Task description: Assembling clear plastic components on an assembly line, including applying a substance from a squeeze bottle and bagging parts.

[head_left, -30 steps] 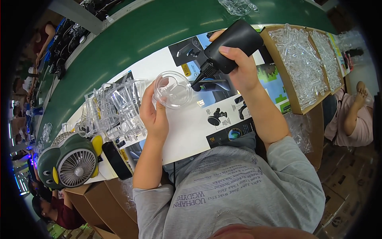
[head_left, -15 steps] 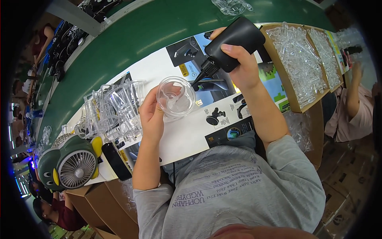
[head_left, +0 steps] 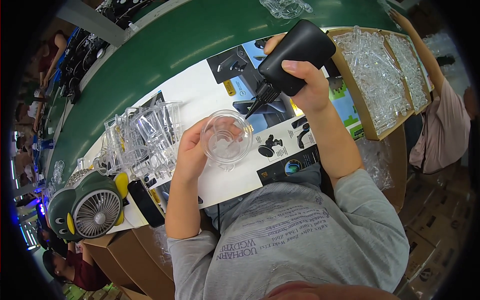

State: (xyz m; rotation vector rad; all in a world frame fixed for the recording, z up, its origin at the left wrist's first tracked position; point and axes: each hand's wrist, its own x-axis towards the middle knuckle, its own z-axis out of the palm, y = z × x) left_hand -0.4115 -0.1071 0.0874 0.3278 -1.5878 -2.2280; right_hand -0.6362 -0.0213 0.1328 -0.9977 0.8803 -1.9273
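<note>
A clear round plastic cup [head_left: 226, 142] is in my left hand [head_left: 192, 147], its open mouth facing up toward me and a small clear piece sticking out below its rim. My fingers show through its wall. In my right hand [head_left: 311, 85] is a black squeeze bottle [head_left: 299, 55], tilted, with a ribbed black nozzle [head_left: 264, 95] pointing down and left. The nozzle tip is beside the cup's upper right rim; whether it touches cannot be told. To the left of my left hand lies a pile of clear plastic cups with handles [head_left: 145, 135].
A cardboard box [head_left: 342, 82] of clear plastic parts stands at the right. Printed sheets [head_left: 215, 182] cover my work area; beyond runs a green belt [head_left: 200, 37] carrying a clear part [head_left: 285, 7]. A penguin-shaped fan [head_left: 97, 212] and a phone [head_left: 146, 202] sit left. Co-worker's arm [head_left: 427, 55] reaches in right.
The cup has shifted slightly right and turned, so the piece under its rim now shows. The bottle has moved only a little. A co-worker's arm at right now stretches toward the belt.
</note>
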